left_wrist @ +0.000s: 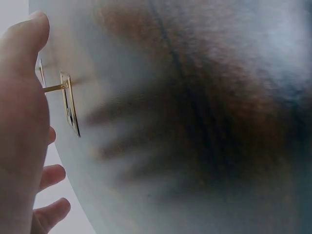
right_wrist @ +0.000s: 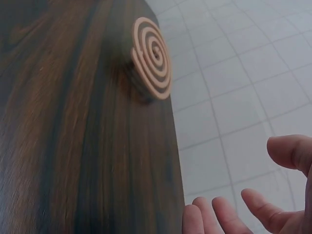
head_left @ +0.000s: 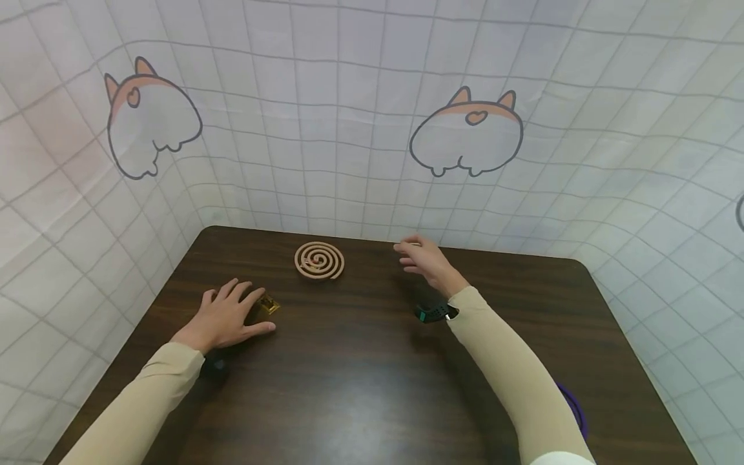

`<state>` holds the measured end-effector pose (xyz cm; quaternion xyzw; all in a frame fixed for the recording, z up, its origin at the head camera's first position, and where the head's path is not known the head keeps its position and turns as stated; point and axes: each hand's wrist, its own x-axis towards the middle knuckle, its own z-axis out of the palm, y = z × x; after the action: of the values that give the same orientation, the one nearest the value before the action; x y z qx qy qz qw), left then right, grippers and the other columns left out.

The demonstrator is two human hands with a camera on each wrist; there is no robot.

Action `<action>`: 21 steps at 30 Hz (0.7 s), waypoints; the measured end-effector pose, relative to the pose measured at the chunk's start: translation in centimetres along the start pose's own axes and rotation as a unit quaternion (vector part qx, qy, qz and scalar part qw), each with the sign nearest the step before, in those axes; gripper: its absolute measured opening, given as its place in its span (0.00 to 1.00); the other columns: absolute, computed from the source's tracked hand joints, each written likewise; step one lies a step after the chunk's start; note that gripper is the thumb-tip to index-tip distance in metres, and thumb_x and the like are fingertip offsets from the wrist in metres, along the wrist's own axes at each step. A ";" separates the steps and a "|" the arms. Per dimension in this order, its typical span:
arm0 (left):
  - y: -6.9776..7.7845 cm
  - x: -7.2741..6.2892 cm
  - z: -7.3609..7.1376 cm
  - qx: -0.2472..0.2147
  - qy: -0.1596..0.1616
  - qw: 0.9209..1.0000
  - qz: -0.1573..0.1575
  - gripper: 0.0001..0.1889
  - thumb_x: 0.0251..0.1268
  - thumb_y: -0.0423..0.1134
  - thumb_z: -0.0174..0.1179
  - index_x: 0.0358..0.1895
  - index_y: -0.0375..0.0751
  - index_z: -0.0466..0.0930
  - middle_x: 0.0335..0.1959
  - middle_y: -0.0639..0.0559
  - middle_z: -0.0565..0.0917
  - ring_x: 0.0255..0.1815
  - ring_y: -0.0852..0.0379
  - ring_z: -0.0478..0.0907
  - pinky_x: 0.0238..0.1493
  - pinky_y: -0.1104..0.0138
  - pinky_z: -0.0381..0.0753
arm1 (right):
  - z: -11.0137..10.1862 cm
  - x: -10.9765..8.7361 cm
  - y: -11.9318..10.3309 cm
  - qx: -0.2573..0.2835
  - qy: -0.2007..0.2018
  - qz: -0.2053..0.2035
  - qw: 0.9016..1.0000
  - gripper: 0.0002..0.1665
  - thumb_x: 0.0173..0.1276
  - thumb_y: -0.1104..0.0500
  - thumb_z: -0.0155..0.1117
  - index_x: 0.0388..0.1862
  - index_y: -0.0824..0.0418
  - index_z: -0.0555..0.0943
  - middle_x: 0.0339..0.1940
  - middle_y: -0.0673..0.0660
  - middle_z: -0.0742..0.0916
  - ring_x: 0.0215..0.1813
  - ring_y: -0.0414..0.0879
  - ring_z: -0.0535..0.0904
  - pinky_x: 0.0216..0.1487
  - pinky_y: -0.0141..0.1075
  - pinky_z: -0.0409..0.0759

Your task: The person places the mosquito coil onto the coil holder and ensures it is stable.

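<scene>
A tan spiral mosquito coil (head_left: 319, 261) lies near the table's back edge, raised a little over its shadow in the right wrist view. My left hand (head_left: 225, 316) is at the table's left, fingers spread and thumb apart. Beside its index fingertip is a small gold metal piece (head_left: 268, 303). In the left wrist view this gold piece (left_wrist: 69, 104) shows a thin rectangular frame with a rod, partly hidden behind the hand. To the right of the coil, my right hand (head_left: 429, 261) hovers over the back of the table with loosely bent fingers, holding nothing.
The dark wood table (head_left: 349, 361) has rounded back corners. A white grid-patterned curtain (head_left: 325, 129) with cartoon animals surrounds its back and sides. A purple ring-shaped thing (head_left: 575, 410) lies at the right, partly covered by the right sleeve. A black strap (head_left: 431, 314) hangs at the right wrist.
</scene>
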<state>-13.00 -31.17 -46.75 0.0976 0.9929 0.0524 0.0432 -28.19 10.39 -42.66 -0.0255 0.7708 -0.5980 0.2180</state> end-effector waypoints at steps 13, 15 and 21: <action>0.2 -0.9 -0.3 0.027 0.011 0.999 0.016 0.48 0.63 0.78 0.55 0.76 0.47 0.70 0.75 0.34 0.69 0.77 0.29 0.62 0.64 0.28 0.62 | -3.6 -3.3 1.1 -0.034 0.011 -0.012 0.999 0.38 0.77 0.47 0.62 0.78 0.59 0.63 0.76 0.66 0.71 0.76 0.65 0.72 0.74 0.52 0.75; 0.2 -1.0 -0.1 0.029 0.008 0.999 0.017 0.49 0.63 0.79 0.54 0.77 0.46 0.70 0.74 0.34 0.70 0.76 0.29 0.63 0.64 0.29 0.62 | -4.0 -3.8 1.4 -0.039 0.014 -0.009 0.999 0.38 0.77 0.47 0.61 0.78 0.59 0.62 0.75 0.67 0.71 0.76 0.65 0.72 0.74 0.52 0.75; 0.3 -1.3 0.5 0.023 0.003 0.999 0.022 0.49 0.63 0.78 0.54 0.76 0.44 0.70 0.73 0.34 0.70 0.73 0.29 0.65 0.63 0.29 0.62 | -5.3 -5.4 2.5 -0.041 0.023 0.002 0.999 0.37 0.78 0.49 0.61 0.78 0.59 0.61 0.74 0.67 0.72 0.75 0.64 0.73 0.74 0.53 0.75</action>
<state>-11.61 -31.04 -47.10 0.1198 0.9917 0.0303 0.0367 -24.67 17.54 -42.33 -0.0195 0.7992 -0.5664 0.2001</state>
